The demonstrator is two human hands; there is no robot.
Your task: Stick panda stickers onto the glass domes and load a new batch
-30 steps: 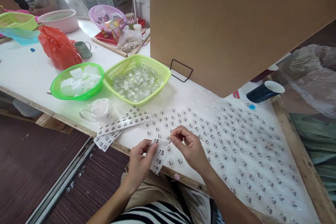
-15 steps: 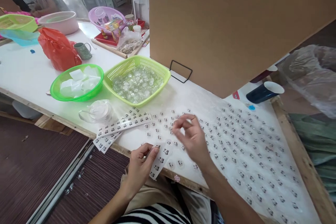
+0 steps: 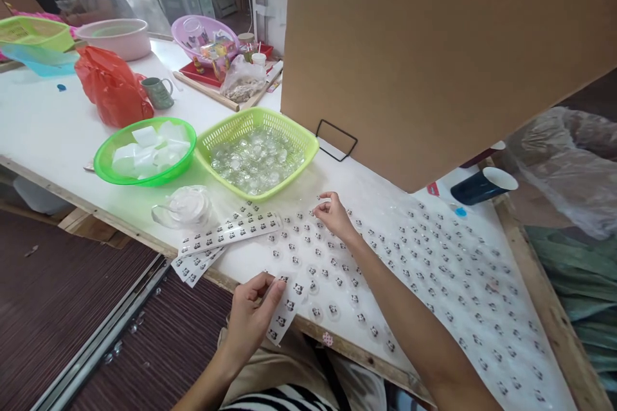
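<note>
Left hand (image 3: 253,311) at the near edge of the white, wood-trimmed tabletop (image 3: 43,112), thumb pressed against the fingers, pinching a narrow white paper strip printed with black-and-white panda motifs (image 3: 290,304); the strip's lower end hangs past that edge. Right hand (image 3: 337,218) farther in from the edge, over the tabletop's middle, forearm crossing above the right part of the surface. Its fingers are bent, with thumb tip and fingertips near one another; cannot tell whether anything is pinched between them. Small clear round discs with panda motifs (image 3: 333,309) lie in loose rows from beside the strip to the tabletop's right edge, some beneath the right forearm. Left of the left hand, a fanned pile of white panda-printed paper strips (image 3: 231,233) lies at the near edge, its lower corner projecting beyond the wood. Just behind the pile: a whitish round roll in clear plastic (image 3: 187,207). Behind that, a round translucent green plastic bowl (image 3: 179,170) containing white translucent pieces (image 3: 146,136), and, just beside it, a yellow-green slotted plastic basket (image 3: 285,125) filled with clear shiny rounds (image 3: 258,157). A large brown cardboard panel (image 3: 409,58) rises behind the discs, with a black wire frame (image 3: 337,140) at its lower left. A dark blue cup (image 3: 467,189) sits by the tabletop's right edge.
</note>
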